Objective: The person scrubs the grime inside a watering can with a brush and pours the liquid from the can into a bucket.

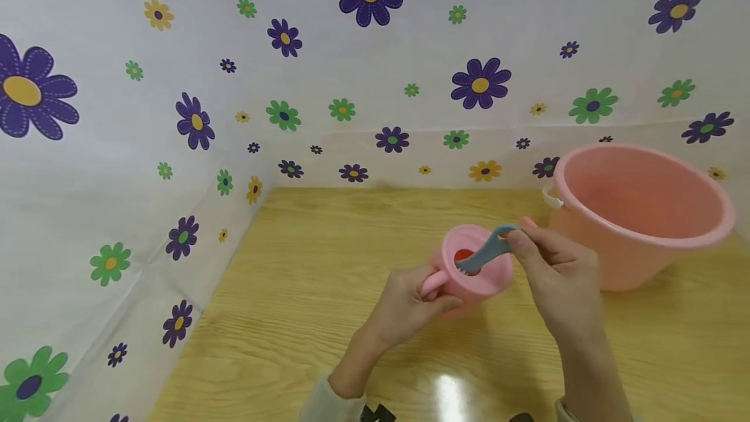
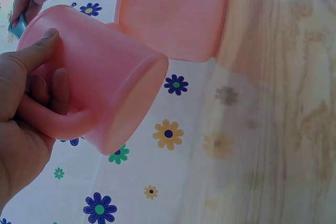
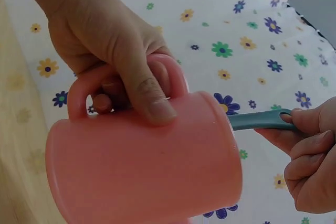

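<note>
the left hand gripped the pink mug by its handle, fingers through the loop and thumb laid along the wall, probably to steady it in the air. the mug was tilted above the desk, well in from the far edge, its mouth turned up and toward the right hand, which seemingly gave the fork an easy way in. that hand pinched the blue-grey fork near its handle end, leaving the prongs free inside the mug, by something red; whether they touched it could not be told. the pink bucket stood near the desk's far edge, right of the mug, perhaps there to leave both hands room.
</note>
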Demonstrator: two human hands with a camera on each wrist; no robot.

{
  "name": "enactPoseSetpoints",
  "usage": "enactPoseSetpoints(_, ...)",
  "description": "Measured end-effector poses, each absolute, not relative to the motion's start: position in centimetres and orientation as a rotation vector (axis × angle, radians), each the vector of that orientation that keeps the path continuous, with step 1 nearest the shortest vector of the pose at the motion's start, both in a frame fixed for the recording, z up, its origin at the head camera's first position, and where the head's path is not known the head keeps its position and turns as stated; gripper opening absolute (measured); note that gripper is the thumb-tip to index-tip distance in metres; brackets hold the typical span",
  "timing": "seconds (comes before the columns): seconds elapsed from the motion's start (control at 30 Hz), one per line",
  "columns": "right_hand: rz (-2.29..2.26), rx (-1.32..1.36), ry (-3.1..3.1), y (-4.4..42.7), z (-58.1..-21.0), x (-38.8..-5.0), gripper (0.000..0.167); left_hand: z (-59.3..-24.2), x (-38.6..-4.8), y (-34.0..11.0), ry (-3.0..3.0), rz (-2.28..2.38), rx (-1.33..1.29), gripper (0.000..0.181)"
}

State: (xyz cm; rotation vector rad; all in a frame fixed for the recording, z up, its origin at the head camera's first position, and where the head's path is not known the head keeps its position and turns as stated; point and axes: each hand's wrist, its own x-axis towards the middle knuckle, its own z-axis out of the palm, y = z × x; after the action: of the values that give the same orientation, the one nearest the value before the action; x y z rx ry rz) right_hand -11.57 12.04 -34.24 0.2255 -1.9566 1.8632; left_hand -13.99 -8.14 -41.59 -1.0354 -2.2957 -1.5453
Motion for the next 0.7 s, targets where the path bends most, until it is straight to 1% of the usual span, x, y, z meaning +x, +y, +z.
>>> enactPoseSetpoints(0.07,1.818,0.309,-2.059,12.10,-34.52,-11.97,0.012,-41.55,-13.99,-8.19,-2.304,-1.532,-1.036,0.022)
enactPoseSetpoints(0.13,1.759,0.376,-2.130,12.12,-34.68,-12.14,0.011,-41.51,-14.02,-8.25,-2.315,-1.525,-1.031,0.026)
enactPoseSetpoints(0.3,1.832,0.311,-1.998,12.53,-34.18,-11.56,0.008,-41.51,-14.22,-8.32,-2.312,-1.516,-1.029,0.022)
enactPoseSetpoints(0.43,1.813,0.400,-2.102,12.33,-34.41,-12.00,0.009,-41.56,-14.39,-8.42,-2.289,-1.498,-1.053,0.024)
enactPoseSetpoints(0.5,1.765,0.444,-2.172,12.24,-34.59,-12.23,0.009,-41.51,-14.39,-8.45,-2.289,-1.501,-1.054,0.027)
enactPoseSetpoints(0.63,1.760,0.334,-2.136,12.42,-34.49,-11.92,0.008,-41.32,-14.27,-8.45,-2.298,-1.517,-1.036,0.025)
enactPoseSetpoints(0.7,1.769,0.351,-2.117,12.34,-34.61,-11.92,0.007,-41.21,-14.23,-8.45,-2.299,-1.512,-1.030,0.024)
